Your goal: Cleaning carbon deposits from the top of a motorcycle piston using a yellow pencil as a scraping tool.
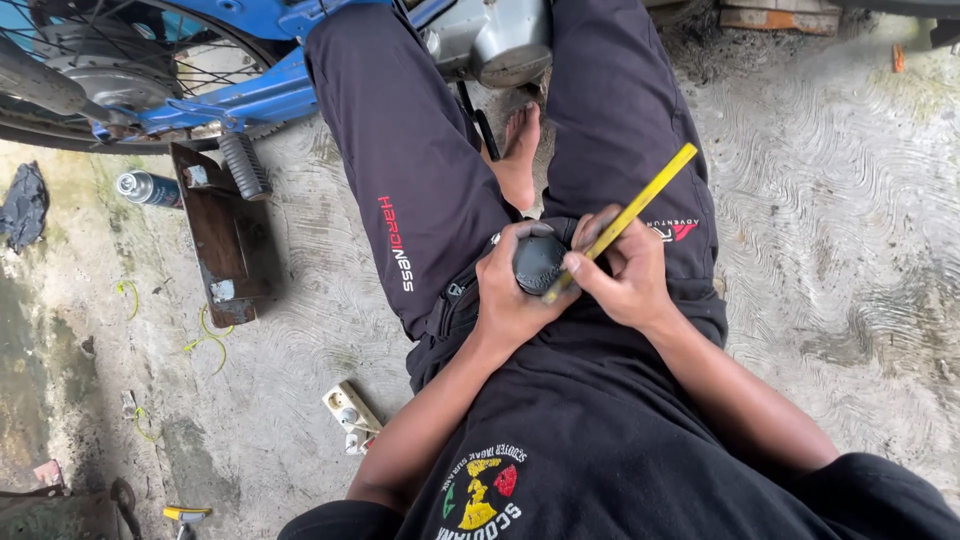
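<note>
Blue motorbike (250,80) filling the frame from ten to twelve o'clock, spoked wheel at the far left, grey engine casing (495,40) at twelve. Rough swirled concrete floor (850,200) all around, seated on with knees drawn up in dark trousers, bare foot (518,155) just below the engine. Rusty flat metal plate (228,235) at nine o'clock, carrying a ribbed black footpeg (245,165) at its upper end; spray can (148,188) lying on its side just beyond, cap off or on hard to tell, contents unseen. White power strip (350,410) at seven o'clock, nothing plugged in as far as can be told. At centre, in the lap: left hand (510,295) wrapped around a small round black ribbed part (540,262), likely a rubber grip or cap. Right hand (625,275) pinched on a yellow ruler-like strip (625,218), slanting up toward two o'clock, lower end laid against the black part. Judged as measuring or prying at the part's edge; next, probably a steady hold from the left and a careful, small push with the strip.
</note>
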